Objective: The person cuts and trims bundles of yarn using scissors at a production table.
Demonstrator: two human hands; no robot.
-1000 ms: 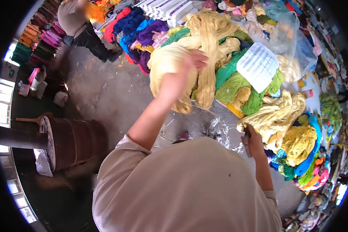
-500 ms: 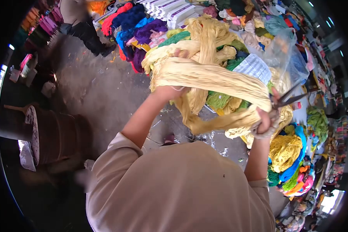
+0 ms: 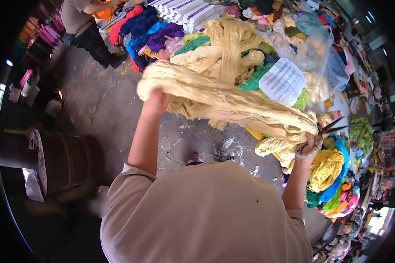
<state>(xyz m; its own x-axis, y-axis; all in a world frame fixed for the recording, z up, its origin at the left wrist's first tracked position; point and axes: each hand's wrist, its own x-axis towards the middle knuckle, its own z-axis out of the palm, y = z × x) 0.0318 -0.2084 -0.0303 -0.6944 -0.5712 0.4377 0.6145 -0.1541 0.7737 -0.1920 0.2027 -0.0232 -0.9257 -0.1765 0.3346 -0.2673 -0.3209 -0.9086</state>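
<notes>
A long pale-yellow yarn skein [image 3: 232, 98] is stretched between my hands above the table's near side. My left hand [image 3: 157, 101] grips its left end, with some fingers hidden behind the strands. At the other end, my right hand [image 3: 309, 141] is closed around the yarn and also holds dark scissors [image 3: 331, 127], whose blades point right and stand apart. Pale yarn is wound about my right wrist. Behind the stretched skein lies a heap of similar pale skeins [image 3: 232, 44]. A printed paper sheet [image 3: 283, 82] rests on green yarn beyond it.
Purple yarn [image 3: 164, 36] and stacked white packs [image 3: 184, 13] lie at the back. A clear plastic bag [image 3: 316, 57] stands at right, with yellow yarn [image 3: 327, 168] nearer. A rusty drum [image 3: 66, 160] is at left. Another person [image 3: 81, 26] stands far left. Scraps litter the floor.
My left hand has moved left and slightly up, pulling the skein out longer and straighter. My right hand has moved slightly right and down with the scissors.
</notes>
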